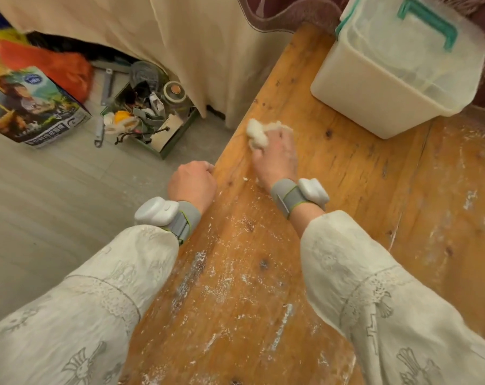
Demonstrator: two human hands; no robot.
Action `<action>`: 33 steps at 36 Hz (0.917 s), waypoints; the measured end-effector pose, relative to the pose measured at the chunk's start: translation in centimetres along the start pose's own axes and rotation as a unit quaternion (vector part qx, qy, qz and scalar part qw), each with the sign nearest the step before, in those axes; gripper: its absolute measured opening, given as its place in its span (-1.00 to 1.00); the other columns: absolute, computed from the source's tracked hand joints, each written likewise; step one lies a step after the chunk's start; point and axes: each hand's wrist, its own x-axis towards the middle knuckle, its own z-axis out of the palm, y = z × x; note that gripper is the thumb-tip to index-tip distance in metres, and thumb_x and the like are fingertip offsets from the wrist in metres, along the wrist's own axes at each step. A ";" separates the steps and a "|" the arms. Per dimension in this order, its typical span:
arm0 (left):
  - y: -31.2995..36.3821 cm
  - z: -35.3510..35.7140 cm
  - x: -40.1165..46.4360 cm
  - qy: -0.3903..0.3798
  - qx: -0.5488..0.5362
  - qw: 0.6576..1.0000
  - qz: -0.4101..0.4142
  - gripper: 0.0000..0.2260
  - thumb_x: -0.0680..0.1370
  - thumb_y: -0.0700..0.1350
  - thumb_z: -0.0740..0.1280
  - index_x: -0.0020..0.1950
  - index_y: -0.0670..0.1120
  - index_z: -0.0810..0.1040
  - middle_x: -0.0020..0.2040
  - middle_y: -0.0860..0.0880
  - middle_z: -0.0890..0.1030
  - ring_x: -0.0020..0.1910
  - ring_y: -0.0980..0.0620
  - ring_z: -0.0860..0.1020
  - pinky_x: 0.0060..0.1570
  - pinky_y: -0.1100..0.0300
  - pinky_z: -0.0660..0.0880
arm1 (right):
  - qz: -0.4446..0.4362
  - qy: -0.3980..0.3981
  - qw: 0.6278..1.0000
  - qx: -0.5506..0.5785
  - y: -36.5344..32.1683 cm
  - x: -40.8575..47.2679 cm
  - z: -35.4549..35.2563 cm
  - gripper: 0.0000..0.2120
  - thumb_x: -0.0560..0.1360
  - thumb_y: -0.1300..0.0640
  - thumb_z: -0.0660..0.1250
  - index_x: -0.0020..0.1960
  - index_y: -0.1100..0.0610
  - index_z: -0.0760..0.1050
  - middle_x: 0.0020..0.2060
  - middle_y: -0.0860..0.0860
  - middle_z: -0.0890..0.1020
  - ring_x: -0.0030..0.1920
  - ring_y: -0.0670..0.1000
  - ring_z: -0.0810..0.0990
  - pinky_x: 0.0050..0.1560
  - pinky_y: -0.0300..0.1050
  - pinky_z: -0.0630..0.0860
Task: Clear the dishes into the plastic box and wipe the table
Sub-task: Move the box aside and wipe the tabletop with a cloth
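Note:
My right hand (274, 157) grips a crumpled white tissue (256, 132) and presses it on the wooden table (347, 190) near its left edge. My left hand (192, 183) is curled at the table's left edge, its fingertips hidden against the edge. A white plastic box (385, 84) with a clear lid and green handle stands on the table at the far right. White smears and crumbs cover the wood between my arms. No dishes show on the table.
Left of the table is grey floor with a green tray of clutter (149, 118) and a printed carton (33, 107). A beige cloth (197, 45) hangs behind. A dark red fabric (277, 9) lies beyond the table's far end.

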 end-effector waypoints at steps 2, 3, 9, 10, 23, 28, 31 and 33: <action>0.1 -0.1 -0.1 -0.001 0.013 1.000 0.012 -0.63 0.54 -0.25 0.09 0.24 -0.04 0.56 0.21 -0.16 0.57 0.23 -0.19 0.45 0.17 0.01 0.43 | -0.075 -0.058 0.994 0.051 -1.7 0.6 -0.2 -0.65 0.54 0.12 0.24 0.31 0.11 0.45 0.28 0.08 0.44 0.29 0.08 0.39 0.21 -0.22 0.22; 0.2 0.0 -0.3 0.000 0.025 0.999 0.022 -0.63 0.54 -0.24 0.09 0.25 -0.06 0.55 0.21 -0.17 0.56 0.24 -0.19 0.44 0.19 0.00 0.42 | -0.098 -0.074 0.990 0.074 -2.4 0.7 -0.5 -0.67 0.53 0.14 0.25 0.29 0.10 0.47 0.26 0.08 0.47 0.29 0.07 0.40 0.18 -0.25 0.20; 0.4 0.4 -1.6 0.002 0.122 0.990 0.070 -0.66 0.58 -0.08 0.13 0.33 -0.09 0.46 0.22 -0.18 0.43 0.23 -0.21 0.38 0.23 -0.02 0.29 | 0.023 0.024 0.980 0.195 -1.3 0.3 -3.9 -0.70 0.50 0.16 0.26 0.22 0.11 0.45 0.20 0.06 0.44 0.19 0.04 0.44 0.13 -0.24 0.28; 0.4 0.5 -2.0 0.006 0.132 0.988 0.078 -0.65 0.59 -0.06 0.14 0.34 -0.10 0.44 0.23 -0.17 0.42 0.24 -0.20 0.36 0.23 -0.03 0.27 | 0.045 0.035 0.981 0.184 0.1 -0.1 -4.6 -0.69 0.49 0.16 0.25 0.23 0.12 0.44 0.20 0.06 0.43 0.19 0.05 0.43 0.16 -0.21 0.29; 1.8 4.9 -5.7 0.080 0.223 0.963 0.131 -0.58 0.49 -0.26 0.22 0.36 -0.14 0.33 0.29 -0.15 0.36 0.24 -0.16 0.32 0.15 -0.02 0.23 | 0.270 0.086 0.958 0.036 15.6 -9.1 -7.4 -0.64 0.50 0.13 0.23 0.27 0.16 0.34 0.27 0.12 0.34 0.31 0.15 0.30 0.30 -0.04 0.24; 0.4 4.7 -6.1 0.083 0.222 0.962 0.137 -0.50 0.46 -0.28 0.26 0.39 -0.14 0.27 0.33 -0.15 0.31 0.29 -0.17 0.29 0.21 -0.03 0.20 | 0.281 0.070 0.957 0.028 17.5 -12.7 -6.2 -0.57 0.50 0.13 0.22 0.35 0.15 0.30 0.29 0.15 0.30 0.28 0.20 0.33 0.23 0.01 0.30; -0.7 4.2 -5.9 0.095 0.213 0.966 0.109 -0.55 0.44 -0.32 0.20 0.34 -0.17 0.31 0.31 -0.18 0.33 0.28 -0.18 0.29 0.22 -0.04 0.20 | 0.275 0.075 0.958 0.010 16.8 -13.7 -5.5 -0.56 0.49 0.15 0.20 0.35 0.18 0.28 0.26 0.17 0.30 0.23 0.22 0.36 0.17 0.01 0.34; -1.1 3.9 -5.9 0.090 0.211 0.970 0.082 -0.56 0.46 -0.32 0.17 0.34 -0.20 0.30 0.31 -0.20 0.32 0.27 -0.19 0.29 0.22 -0.05 0.20 | 0.261 0.075 0.962 0.007 15.9 -13.8 -5.0 -0.56 0.49 0.16 0.20 0.35 0.19 0.28 0.25 0.17 0.29 0.23 0.21 0.36 0.18 -0.02 0.34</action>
